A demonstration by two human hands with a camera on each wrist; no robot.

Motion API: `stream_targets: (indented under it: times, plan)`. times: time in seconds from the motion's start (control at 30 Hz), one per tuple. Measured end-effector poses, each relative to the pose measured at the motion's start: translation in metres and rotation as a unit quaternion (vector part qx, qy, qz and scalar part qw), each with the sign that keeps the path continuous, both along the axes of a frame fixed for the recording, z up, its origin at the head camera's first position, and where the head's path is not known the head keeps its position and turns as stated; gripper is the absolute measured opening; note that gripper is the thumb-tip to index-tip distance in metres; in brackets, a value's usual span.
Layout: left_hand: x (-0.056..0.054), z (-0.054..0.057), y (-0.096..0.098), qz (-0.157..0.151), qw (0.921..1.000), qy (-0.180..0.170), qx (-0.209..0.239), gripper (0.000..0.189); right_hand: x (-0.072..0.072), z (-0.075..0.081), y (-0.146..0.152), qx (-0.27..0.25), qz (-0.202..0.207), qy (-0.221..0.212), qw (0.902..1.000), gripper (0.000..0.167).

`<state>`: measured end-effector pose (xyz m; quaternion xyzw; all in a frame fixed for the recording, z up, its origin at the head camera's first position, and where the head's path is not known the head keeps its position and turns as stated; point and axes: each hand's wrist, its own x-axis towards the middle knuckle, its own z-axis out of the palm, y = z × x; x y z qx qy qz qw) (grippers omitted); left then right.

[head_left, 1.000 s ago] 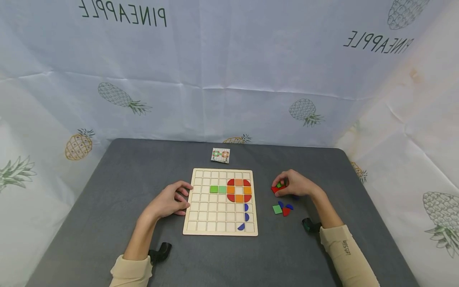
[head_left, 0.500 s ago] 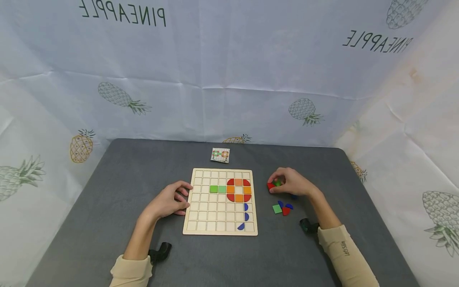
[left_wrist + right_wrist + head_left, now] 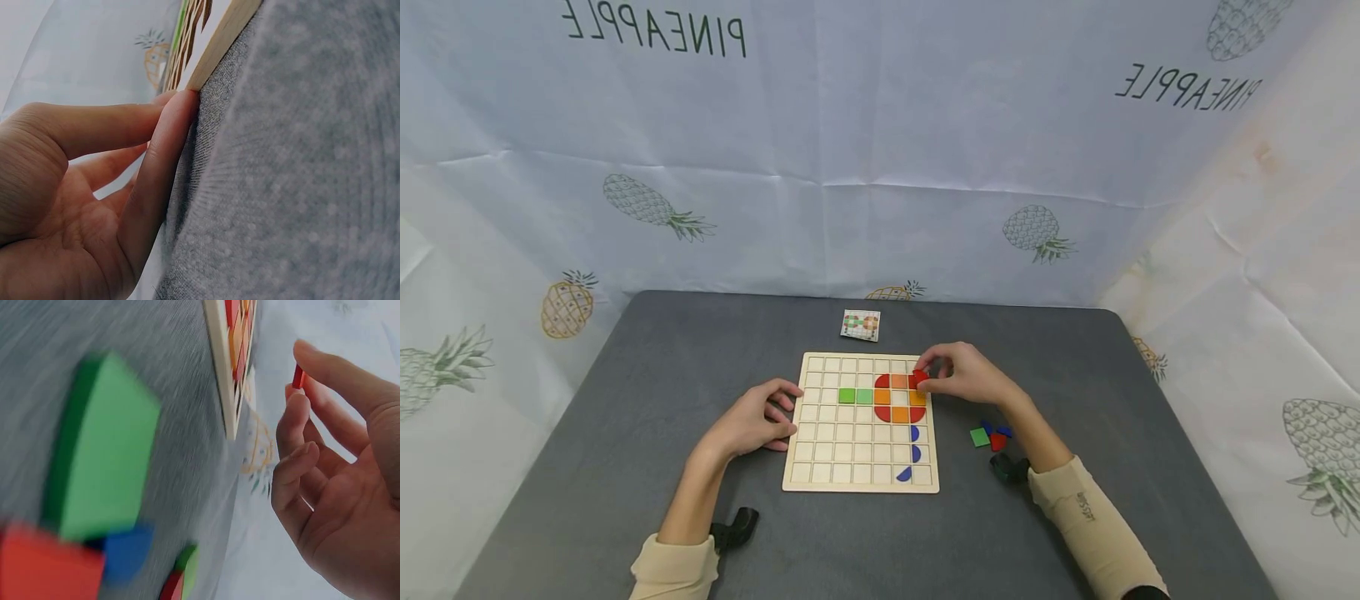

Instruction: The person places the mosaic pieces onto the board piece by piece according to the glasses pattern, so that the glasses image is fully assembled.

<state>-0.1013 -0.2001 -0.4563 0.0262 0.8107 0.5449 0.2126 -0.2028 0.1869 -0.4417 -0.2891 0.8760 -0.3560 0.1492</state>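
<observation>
A square wooden grid board (image 3: 832, 454) lies on the table. Red, orange and green tiles sit in its upper cells, and several blue half-round tiles (image 3: 915, 433) are in a column near its right side. My left hand (image 3: 755, 422) rests its fingertips along the board's left edge; the left wrist view has the thumb and a finger (image 3: 169, 144) touching the edge of the board. Above the board's upper right, my right hand (image 3: 966, 372) pinches a red tile (image 3: 298, 377) between thumb and index finger. That tile appears edge-on in the right wrist view, so its full outline is hard to read.
Right of the board lie loose tiles: a green square (image 3: 980, 437), a red piece (image 3: 997, 442) and blue pieces. A small printed card (image 3: 861, 325) with a coloured pattern lies behind the board. A pineapple-print cloth (image 3: 850, 233) hangs beyond the table's far edge.
My right hand has picked a red tile from the loose pieces and carried it left to the board's upper right. My left hand has stayed at the board's edge.
</observation>
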Motion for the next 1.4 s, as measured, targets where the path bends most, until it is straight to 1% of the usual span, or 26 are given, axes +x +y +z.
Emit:
stream_targets:
  times: [0.13,0.3,0.4,0.53,0.8,1.07,1.4]
  plan:
    - [0.0,0.0,0.002,0.002,1.0,-0.001,0.001,0.052,-0.006,-0.001,-0.015,-0.016,0.009,-0.006,0.9998,0.026]
    - [0.0,0.0,0.003,0.004,1.0,0.001,-0.001,0.052,-0.014,-0.005,-0.032,-0.023,0.013,-0.021,0.9994,0.027]
    - [0.001,0.001,0.004,0.007,1.0,0.001,-0.006,0.052,-0.018,-0.006,-0.044,-0.017,0.019,-0.028,0.9993,0.027]
    - [0.002,0.0,0.004,0.008,0.9999,0.002,-0.006,0.052,-0.02,-0.005,-0.063,0.006,0.025,-0.023,0.9994,0.025]
    - [0.002,-0.001,0.003,0.006,1.0,0.005,-0.003,0.052,-0.019,-0.003,-0.096,0.054,0.026,-0.032,0.9977,0.021]
    - [0.002,-0.002,0.004,0.007,0.9999,0.004,-0.007,0.052,-0.017,-0.005,-0.119,0.11,0.024,-0.008,0.9936,0.018]
    - [0.002,0.0,0.004,0.01,0.9999,0.0,-0.005,0.051,-0.01,0.003,-0.128,0.115,0.015,-0.018,0.9931,0.017]
